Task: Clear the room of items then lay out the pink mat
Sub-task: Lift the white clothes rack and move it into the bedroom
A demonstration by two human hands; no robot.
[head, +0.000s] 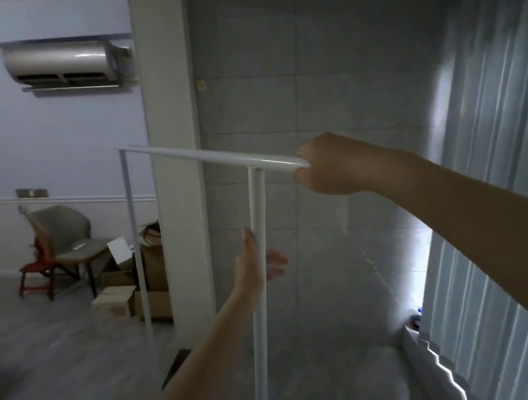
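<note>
A: Nearest thing is the white garment rack point(257, 200), empty, no clothes on it. Left hand point(255, 262) is on the rack's near upright, fingers spread and palm against the tube, not wrapped round it. Right hand point(329, 166) is clenched over the end of the rack's top rail.

B: Why that split grip?

A: My read: top hand steers and takes the tip, lower hand steadies the post so the frame doesn't swing. Looks like a carry or drag out of the room, so still in the clearing step.

B: Pink mat?

A: Not in view. Can't say where it is.

B: What's round the rack?

A: Right of the rack, pleated curtains point(507, 163), touching the floor, with a pale fold of something at their foot; too blurred to name. Directly behind the rack, a white pillar point(170, 111) and tiled wall. Behind the rack's far upright, at the pillar's base, cardboard boxes point(139, 293): one flap open, contents hidden. A brown bag stands among them, can't see inside.

B: Farther?

A: Left of the boxes, a grey chair point(70, 242) with a small white item on the seat, a red stool point(32, 275) touching it. Above the rack, far wall, an air conditioner point(64, 63).

B: Risk?

A: Rack's feet catching the curtain.
</note>
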